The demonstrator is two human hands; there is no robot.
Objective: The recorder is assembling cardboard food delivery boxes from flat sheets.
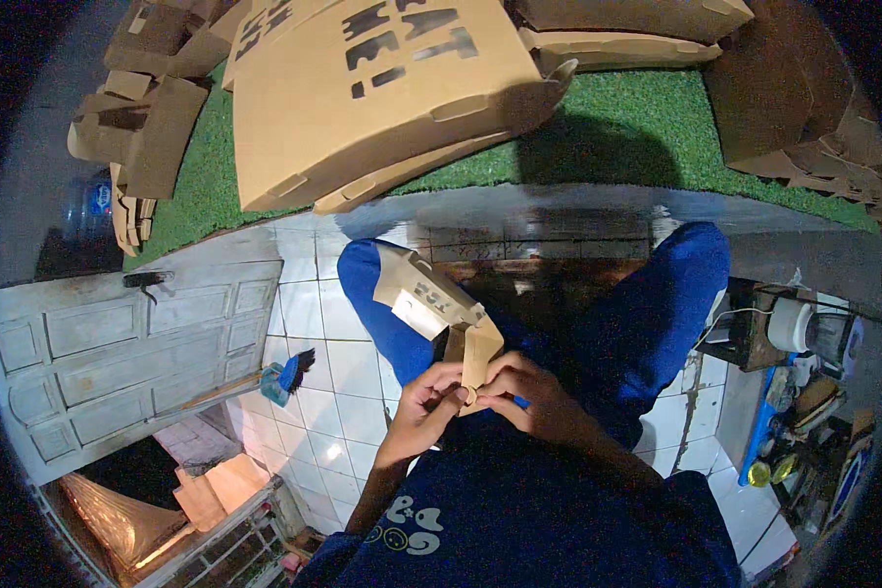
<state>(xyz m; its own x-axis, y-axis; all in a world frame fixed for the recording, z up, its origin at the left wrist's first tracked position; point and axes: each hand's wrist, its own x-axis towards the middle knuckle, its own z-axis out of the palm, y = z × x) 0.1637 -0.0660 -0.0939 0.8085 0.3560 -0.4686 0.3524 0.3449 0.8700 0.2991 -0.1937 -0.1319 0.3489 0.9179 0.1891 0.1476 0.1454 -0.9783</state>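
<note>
A small, partly folded brown cardboard box [431, 293] with dark print rests slantwise over my left thigh and lap. Its narrow near end is pinched between my left hand [424, 412] and my right hand [531, 394]. Both sets of fingertips meet closely at a small curled tab there, thumbs pressed in. A paler flap shows on the box's left side. Part of the near end is hidden behind my fingers.
Larger flat cardboard box blanks [392, 118] lie on green artificial turf [608, 137] ahead of my knees. More folded cardboard [147, 137] sits at far left, with another stack [794, 88] at far right. A blue broom [286, 378] stands by the white door [127, 333].
</note>
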